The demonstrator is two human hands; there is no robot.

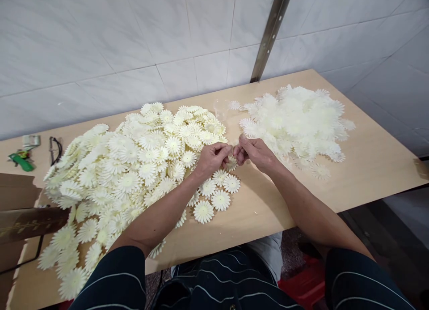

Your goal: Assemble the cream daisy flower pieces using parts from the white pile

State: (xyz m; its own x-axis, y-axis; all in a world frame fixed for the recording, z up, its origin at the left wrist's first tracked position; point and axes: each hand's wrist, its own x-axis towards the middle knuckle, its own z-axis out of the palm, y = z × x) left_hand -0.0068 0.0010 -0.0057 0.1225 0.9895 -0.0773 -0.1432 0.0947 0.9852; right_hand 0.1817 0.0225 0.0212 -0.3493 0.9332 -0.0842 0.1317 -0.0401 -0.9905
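Observation:
My left hand [213, 159] and my right hand [254, 152] meet over the middle of the table, fingertips almost touching. Each has its fingers closed in a pinch; whatever lies between them is too small to make out. Beneath and beside my left hand spreads a large heap of pale yellow artificial flower heads [134, 162], with several loose ones [221, 200] lying flat just below the wrist. Beyond my right hand is a second pile of whiter, more translucent flower-shaped petal pieces [295, 117].
The wooden table [268, 216] stands against a tiled wall [117, 32] with a metal upright [271, 35]. At the far left lie a green-handled tool [22, 161] and a black cable [55, 150]. A brown cardboard box [16, 191] is at the left edge. Below sits a red stool [304, 281].

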